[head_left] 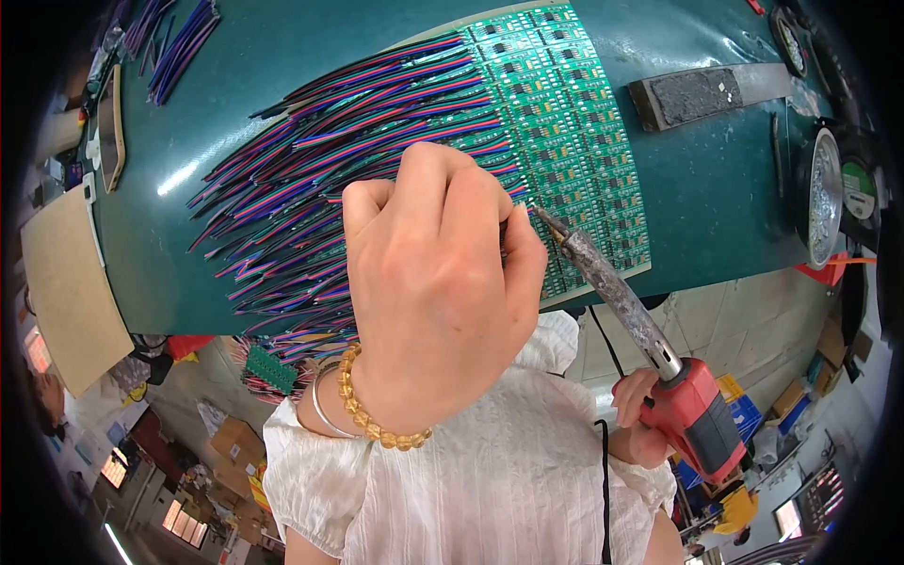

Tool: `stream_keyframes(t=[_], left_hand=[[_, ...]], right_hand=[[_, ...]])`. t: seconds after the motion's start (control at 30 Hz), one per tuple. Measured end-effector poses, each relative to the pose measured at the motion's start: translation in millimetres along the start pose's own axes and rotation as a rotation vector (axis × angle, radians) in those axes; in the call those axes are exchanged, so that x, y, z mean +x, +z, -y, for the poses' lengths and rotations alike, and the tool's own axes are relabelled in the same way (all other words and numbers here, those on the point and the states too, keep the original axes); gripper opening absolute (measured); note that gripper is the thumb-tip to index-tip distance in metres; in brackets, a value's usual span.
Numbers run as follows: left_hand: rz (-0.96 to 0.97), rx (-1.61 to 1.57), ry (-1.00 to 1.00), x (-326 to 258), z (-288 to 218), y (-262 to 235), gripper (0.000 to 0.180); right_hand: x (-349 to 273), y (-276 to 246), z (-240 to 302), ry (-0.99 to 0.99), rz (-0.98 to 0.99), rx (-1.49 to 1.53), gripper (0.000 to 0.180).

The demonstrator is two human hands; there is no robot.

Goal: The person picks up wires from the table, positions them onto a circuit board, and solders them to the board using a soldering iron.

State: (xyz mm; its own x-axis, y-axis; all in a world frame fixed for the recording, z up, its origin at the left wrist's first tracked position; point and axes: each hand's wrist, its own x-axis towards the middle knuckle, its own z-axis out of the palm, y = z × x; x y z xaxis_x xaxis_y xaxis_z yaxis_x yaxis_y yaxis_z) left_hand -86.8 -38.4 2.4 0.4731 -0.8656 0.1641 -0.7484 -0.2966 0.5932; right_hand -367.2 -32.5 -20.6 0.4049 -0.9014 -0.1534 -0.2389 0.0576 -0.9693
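A green panel of small circuit boards [589, 113] lies on the table, with rows of multicoloured ribbon wires [377, 118] running off its left side. My left hand [438, 273] is over the wires at the panel's edge, fingers bent and drawn together at a wire end; the hand itself mostly hides its grip. My right hand [640, 419] is wrapped round the red handle of a soldering iron [617, 292]. The iron's tip touches or nearly touches the board beside my left fingertips; I cannot tell which.
The green tabletop [273, 56] carries more loose wires [184, 47] at the far left. To the right are a dark block on a metal strip [697, 94], a round metal dish [822, 198] and a solder reel [858, 188]. A tan board [75, 292] stands left.
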Motion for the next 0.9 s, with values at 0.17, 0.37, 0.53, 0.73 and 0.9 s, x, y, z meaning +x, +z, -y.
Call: stream_keyframes(t=[0.17, 0.37, 0.53, 0.73, 0.9], left_hand=[[-0.014, 0.028, -0.023, -7.5, 1.6, -1.0, 0.014], [-0.007, 0.014, -0.008, -4.8, -0.7, 1.3, 0.014], [-0.009, 0.013, -0.011, -4.4, 2.1, -1.4, 0.014], [-0.003, 0.016, -0.008, -5.1, 0.5, -1.7, 0.014], [0.005, -0.008, -0.027, -4.8, 0.7, -2.5, 0.014]], right_hand=[[5.6, -14.0, 3.5, 0.086, 0.219, -0.078, 0.067], [-0.1, -6.8, -10.3, 0.028, 0.107, 0.034, 0.067], [-0.7, -5.9, -7.5, -0.01, 0.069, 0.056, 0.059], [1.1, -11.6, -12.1, 0.065, 0.135, 0.078, 0.054], [4.3, -1.8, -2.6, 0.007, 0.094, 0.024, 0.055]])
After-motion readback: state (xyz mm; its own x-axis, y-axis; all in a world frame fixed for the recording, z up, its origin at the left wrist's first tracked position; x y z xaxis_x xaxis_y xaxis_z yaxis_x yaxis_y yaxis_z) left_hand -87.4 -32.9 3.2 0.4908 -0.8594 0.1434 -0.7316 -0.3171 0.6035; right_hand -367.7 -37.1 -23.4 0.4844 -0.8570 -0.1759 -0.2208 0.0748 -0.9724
